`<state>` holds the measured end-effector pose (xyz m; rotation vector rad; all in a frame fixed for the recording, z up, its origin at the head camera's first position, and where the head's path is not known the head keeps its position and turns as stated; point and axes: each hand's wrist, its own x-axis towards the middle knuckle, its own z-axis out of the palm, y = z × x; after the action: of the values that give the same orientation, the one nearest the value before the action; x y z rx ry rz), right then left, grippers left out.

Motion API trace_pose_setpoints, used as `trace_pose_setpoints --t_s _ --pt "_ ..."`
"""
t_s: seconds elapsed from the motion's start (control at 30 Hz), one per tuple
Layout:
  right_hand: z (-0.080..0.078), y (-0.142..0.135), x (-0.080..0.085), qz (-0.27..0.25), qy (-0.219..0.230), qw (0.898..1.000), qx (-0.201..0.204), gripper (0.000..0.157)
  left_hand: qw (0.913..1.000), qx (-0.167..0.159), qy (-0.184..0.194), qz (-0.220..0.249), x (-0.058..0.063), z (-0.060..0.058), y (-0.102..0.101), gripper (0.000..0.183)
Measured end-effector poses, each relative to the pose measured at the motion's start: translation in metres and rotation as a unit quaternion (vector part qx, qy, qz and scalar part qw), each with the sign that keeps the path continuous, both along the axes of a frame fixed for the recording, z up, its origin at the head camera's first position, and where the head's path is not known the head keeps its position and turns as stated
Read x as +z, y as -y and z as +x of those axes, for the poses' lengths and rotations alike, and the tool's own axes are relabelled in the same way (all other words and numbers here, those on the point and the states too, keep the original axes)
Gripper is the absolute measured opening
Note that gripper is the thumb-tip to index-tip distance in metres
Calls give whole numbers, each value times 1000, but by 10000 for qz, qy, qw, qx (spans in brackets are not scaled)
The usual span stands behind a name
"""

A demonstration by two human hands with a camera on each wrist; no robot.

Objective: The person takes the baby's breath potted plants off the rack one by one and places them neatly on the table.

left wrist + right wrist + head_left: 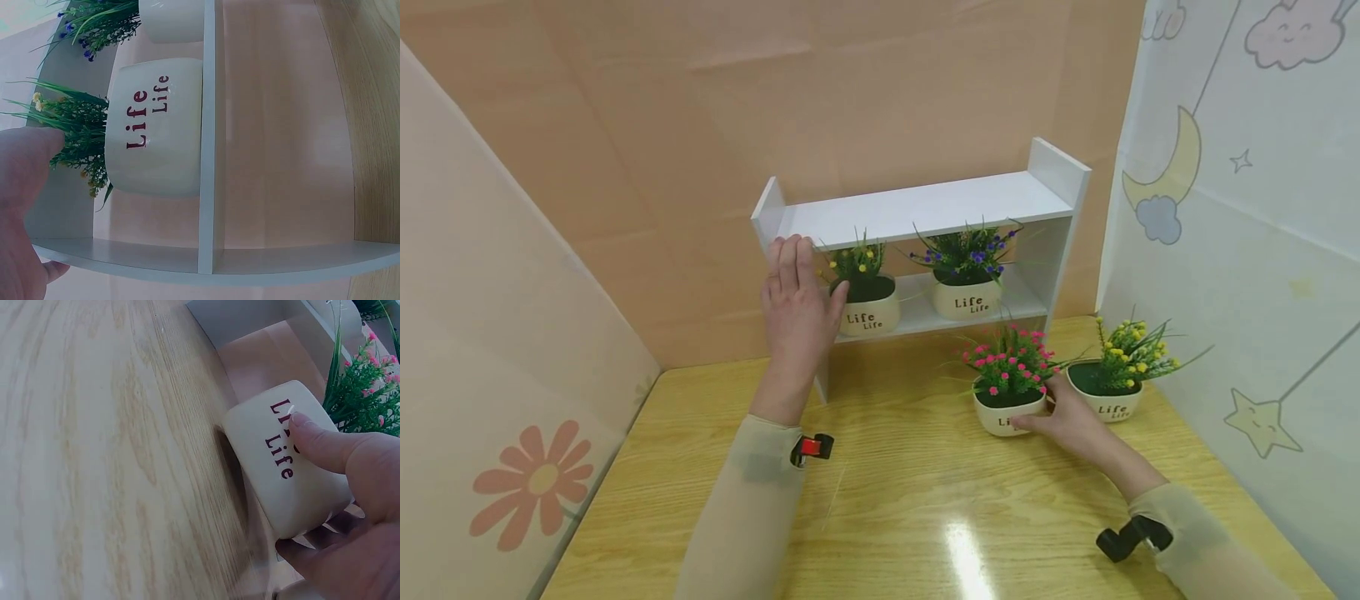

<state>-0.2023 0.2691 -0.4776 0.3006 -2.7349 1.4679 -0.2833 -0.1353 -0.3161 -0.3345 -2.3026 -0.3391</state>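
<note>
head view: right hand [1067, 421] fingers clamp the pink-flower pot [1009, 410]; left hand [795, 300] fingers straight against the shelf [925, 208].

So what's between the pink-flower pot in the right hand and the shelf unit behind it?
In the head view, only bare wooden tabletop lies between the pink-flower pot, gripped by the right hand, and the shelf unit.

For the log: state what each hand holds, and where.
Right hand grips the cream pot of pink flowers by its side; left hand rests open on the white shelf.
</note>
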Motion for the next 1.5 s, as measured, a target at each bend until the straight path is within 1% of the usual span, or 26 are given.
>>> trace_pose_setpoints --t_s 0.07,0.13,0.2,0.27,0.37,0.43,0.7,0.77,0.8,0.93,1.03,1.1,1.2,1.27,1.37,1.43,1.5 --pt "1 -1 -1 100 33 9999 -26 99 10000 -17 10 27 0 0 0 82" --pt "1 -2 -2 272 42 9996 -81 97 10000 -33 20 49 0 -1 0 82" --pt "1 -3 -3 511 28 9986 -148 91 10000 -50 23 67 0 -1 0 82" --pt "2 -4 -4 700 -36 9974 -163 81 10000 -34 28 53 -1 -1 1 82" --pt "1 -4 -4 711 -180 9972 -121 73 10000 -24 17 45 -1 -2 1 82" --pt "2 -5 -5 684 -252 9973 -100 71 10000 -24 1 40 -1 -2 1 82" --pt "2 -6 -7 619 -255 9977 -142 73 10000 -3 -68 17 -2 -2 0 83" --pt "1 -6 -7 648 -234 9975 -180 72 10000 -4 -64 14 -2 -2 0 82" --pt "2 -6 -7 656 -200 9974 -197 70 10000 -4 -59 14 -2 -2 0 82" --pt "1 -7 -7 718 19 9970 -285 51 10000 -18 -34 28 -2 -2 1 82" --pt "1 -8 -6 754 120 9966 -307 45 10000 -33 -29 51 -2 -3 1 82" --pt "1 -8 -6 792 95 9964 -297 47 10000 -39 -41 55 -2 -3 1 82" --pt "1 -8 -5 847 105 9959 -306 46 9999 -60 -60 57 -2 -3 1 82" --pt "1 -8 -5 878 85 9956 -302 49 9999 -64 -73 51 -2 -3 1 82" --pt "2 -8 -4 864 60 9958 -282 59 10000 -68 -57 44 -2 -3 1 82" --pt "3 -8 -2 874 72 9957 -311 70 10000 -67 -29 46 -1 -3 1 82" --pt "3 -7 1 811 255 9957 -376 75 10000 -68 -9 49 -1 -3 1 83"
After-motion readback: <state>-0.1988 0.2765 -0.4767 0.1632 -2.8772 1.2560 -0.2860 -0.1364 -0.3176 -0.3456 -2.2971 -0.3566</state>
